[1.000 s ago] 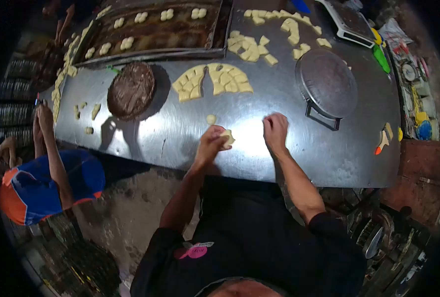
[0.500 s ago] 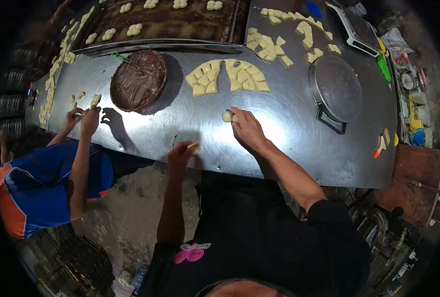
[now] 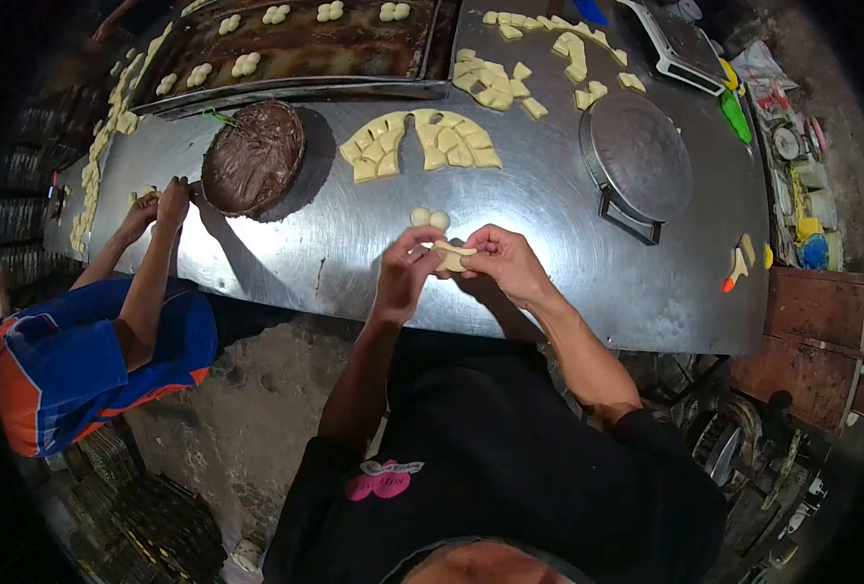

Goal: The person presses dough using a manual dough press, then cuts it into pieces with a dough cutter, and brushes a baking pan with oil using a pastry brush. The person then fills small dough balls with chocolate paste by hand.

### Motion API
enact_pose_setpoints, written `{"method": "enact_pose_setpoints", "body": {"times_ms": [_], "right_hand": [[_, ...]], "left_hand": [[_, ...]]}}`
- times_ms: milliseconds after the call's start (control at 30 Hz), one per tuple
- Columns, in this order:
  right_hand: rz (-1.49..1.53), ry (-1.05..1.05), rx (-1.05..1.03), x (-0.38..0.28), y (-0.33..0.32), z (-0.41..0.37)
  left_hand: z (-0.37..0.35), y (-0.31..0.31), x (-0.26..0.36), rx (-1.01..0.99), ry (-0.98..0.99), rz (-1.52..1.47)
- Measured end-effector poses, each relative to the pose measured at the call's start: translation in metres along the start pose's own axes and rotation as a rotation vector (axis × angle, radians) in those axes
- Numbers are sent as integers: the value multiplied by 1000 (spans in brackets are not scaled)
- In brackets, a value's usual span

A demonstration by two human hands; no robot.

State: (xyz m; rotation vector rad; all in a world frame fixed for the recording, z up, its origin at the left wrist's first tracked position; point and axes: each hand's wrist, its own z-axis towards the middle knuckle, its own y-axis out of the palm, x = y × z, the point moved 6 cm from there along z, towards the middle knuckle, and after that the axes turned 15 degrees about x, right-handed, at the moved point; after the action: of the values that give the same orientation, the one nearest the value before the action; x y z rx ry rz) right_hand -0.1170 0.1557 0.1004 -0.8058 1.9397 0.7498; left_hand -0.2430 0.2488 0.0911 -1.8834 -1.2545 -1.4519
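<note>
My left hand point(image 3: 405, 275) and my right hand point(image 3: 512, 265) meet above the near part of the steel table. Pinched between their fingertips is a flat, pale piece of dough point(image 3: 453, 259), its edges held from both sides. Just beyond my fingers, two round dough balls point(image 3: 430, 219) sit side by side on the metal. Farther back lies a curved sheet of dough cut into pieces point(image 3: 461, 144). To its left stands a round pan of dark brown filling point(image 3: 253, 161) with a green-handled tool in it.
A baking tray point(image 3: 354, 86) with clustered dough balls lies at the back. More cut dough point(image 3: 486, 80) and a scale point(image 3: 673, 47) are at the back right, near a round lidded pan point(image 3: 636, 161). At left, a co-worker's hands point(image 3: 160, 206) work beside the filling.
My left hand has come up and right to meet my right hand. My right hand has let go of a dough ball and now grips the flat dough piece. The view has shifted slightly.
</note>
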Motion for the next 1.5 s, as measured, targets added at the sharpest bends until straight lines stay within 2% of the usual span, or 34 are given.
{"method": "enact_pose_setpoints", "body": {"times_ms": [33, 100, 133, 167, 233, 267, 300, 367, 433, 500, 533, 600, 633, 700, 733, 800, 833, 900, 933, 1000, 1033, 1067, 1100, 1133, 1167, 1200, 1300, 1433, 1467, 1500], "right_hand": [[3, 7, -4, 1, -2, -3], [298, 184, -120, 3, 8, -7], [383, 191, -114, 5, 15, -6], [378, 200, -130, 9, 24, -6], [483, 109, 28, 11, 37, -2], [491, 146, 34, 20, 45, 2], [481, 154, -3, 25, 59, 4], [565, 210, 128, 35, 79, 16], [526, 213, 114, 30, 111, 35], [14, -21, 9, 12, 147, 71], [-303, -197, -46, 4, 169, 97], [-694, -697, -89, -40, 225, 119], [-702, -699, -103, -41, 243, 143], [-907, -1234, -303, -41, 290, 163], [-911, -1231, -318, -45, 304, 172], [-1320, -1189, -618, -30, 333, 185], [-1325, -1187, -633, -30, 339, 186], [-1598, -911, -808, -13, 341, 197], [-1603, -911, -818, -10, 341, 199], [-1365, -921, -746, -15, 341, 206], [-1367, -924, -748, -17, 341, 207], [-1066, -435, -772, -12, 335, 213], [-735, 33, -753, -5, 328, 213], [-483, 282, -719, -10, 323, 191], [-362, 401, -651, -13, 314, 177], [-253, 447, -640, -15, 306, 162], [11, 505, -598, -16, 267, 133], [112, 473, -343, -30, 210, 96], [71, 360, -315, -26, 197, 90], [-65, 156, -298, -32, 186, 78]], "left_hand": [[-6, 0, 4, 6, -6, 4], [-14, -1, 16, -52, 61, -92], [-18, -1, 19, -141, 340, 6], [-19, -3, 9, -122, 342, 8], [-21, -13, -27, 135, 2, -237], [-25, -17, -36, 193, 9, -213], [-29, -25, -32, 211, 91, -44], [-34, -37, -15, 298, 210, 380], [-38, -61, -9, 383, 241, 323], [-44, -93, 1, 459, 355, 333], [-46, -111, 10, 490, 345, 301], [-48, -149, 20, 543, 322, 319], [-48, -168, 18, 573, 342, 322], [-44, -205, 8, 617, 321, 335], [-44, -220, 6, 647, 305, 360], [-42, -244, 5, 672, 262, 332], [-40, -251, 5, 687, 226, 312], [-33, -258, 5, 708, 153, 274], [-27, -258, 2, 674, 105, 185], [-9, -255, 4, 642, 65, 95], [2, -248, 5, 615, 27, -88], [13, -239, 6, 583, -10, -269], [23, -231, 12, 580, -9, -269], [30, -223, 17, 603, -58, -436], [36, -215, 21, 620, -107, -602], [40, -207, 29, 583, -100, -735], [36, -188, 43, 554, -21, -770], [24, -162, 37, 575, -15, -707], [20, -153, 38, 599, -11, -696], [16, -143, 41, 577, -15, -683]]}}
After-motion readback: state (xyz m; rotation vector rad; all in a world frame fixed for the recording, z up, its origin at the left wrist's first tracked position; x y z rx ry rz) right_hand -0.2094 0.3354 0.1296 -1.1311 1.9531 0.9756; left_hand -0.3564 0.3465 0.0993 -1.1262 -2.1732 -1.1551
